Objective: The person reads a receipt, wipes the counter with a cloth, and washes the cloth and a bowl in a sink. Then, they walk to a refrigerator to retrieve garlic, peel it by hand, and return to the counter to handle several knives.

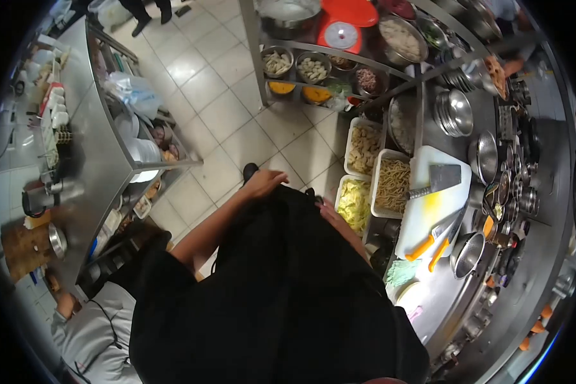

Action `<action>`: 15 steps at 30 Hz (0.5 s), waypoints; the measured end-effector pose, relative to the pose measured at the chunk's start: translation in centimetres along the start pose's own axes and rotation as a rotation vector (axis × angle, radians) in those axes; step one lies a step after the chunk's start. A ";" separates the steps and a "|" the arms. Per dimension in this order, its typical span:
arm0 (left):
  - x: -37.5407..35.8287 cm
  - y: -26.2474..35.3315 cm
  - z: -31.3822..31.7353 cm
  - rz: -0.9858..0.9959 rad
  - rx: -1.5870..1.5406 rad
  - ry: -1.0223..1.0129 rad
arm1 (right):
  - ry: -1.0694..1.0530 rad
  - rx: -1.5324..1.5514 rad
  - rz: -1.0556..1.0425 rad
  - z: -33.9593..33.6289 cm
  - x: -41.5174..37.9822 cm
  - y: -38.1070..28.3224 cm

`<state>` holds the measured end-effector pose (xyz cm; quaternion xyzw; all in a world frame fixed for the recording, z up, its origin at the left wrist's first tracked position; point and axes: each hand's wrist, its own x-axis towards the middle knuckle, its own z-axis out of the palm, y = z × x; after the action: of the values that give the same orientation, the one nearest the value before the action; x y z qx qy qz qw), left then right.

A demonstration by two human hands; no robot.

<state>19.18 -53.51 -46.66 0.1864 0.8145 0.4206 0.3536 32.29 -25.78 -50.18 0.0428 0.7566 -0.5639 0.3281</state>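
My left hand [267, 183] is in front of my black clothing with its fingers stretched out, and nothing shows in it. On the other side of the clothing, my right hand [330, 215] lies against the black cloth [294, 214]. Its visible fingers look extended, though part of the hand is hidden. Nearest to it is a white tub of shredded yellow-green cabbage [353, 203]. Beside that stands a tub of brown noodles [392, 184]. A cleaver [445, 177] and orange-handled knives [436, 246] rest on a white cutting board [424, 217].
A steel counter [102, 185] runs along the left, with a person in a light shirt [105, 323] near its lower end. Metal bowls [454, 112] and small pots line the right counter. A shelf at the top holds food bowls and a red scale [342, 35].
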 end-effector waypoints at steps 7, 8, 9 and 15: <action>-10.4 -13.5 -6.3 -0.286 -0.854 0.196 | 0.111 0.239 -0.430 4.7 5.5 -0.5; -11.4 -14.6 -7.1 -0.285 -0.859 0.179 | 0.124 0.236 -0.419 4.4 5.3 -2.5; -12.0 -16.5 -8.0 -0.379 -0.668 0.293 | 0.257 -0.073 -0.138 4.0 5.7 -4.8; -6.1 -19.8 -15.1 -0.392 -0.822 0.809 | 0.092 -0.688 0.432 0.3 9.0 -4.4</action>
<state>12.10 -76.94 -54.30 -0.2931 0.6742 0.6653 0.1300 23.47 -30.38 -51.48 0.1135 0.8886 -0.1935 0.4001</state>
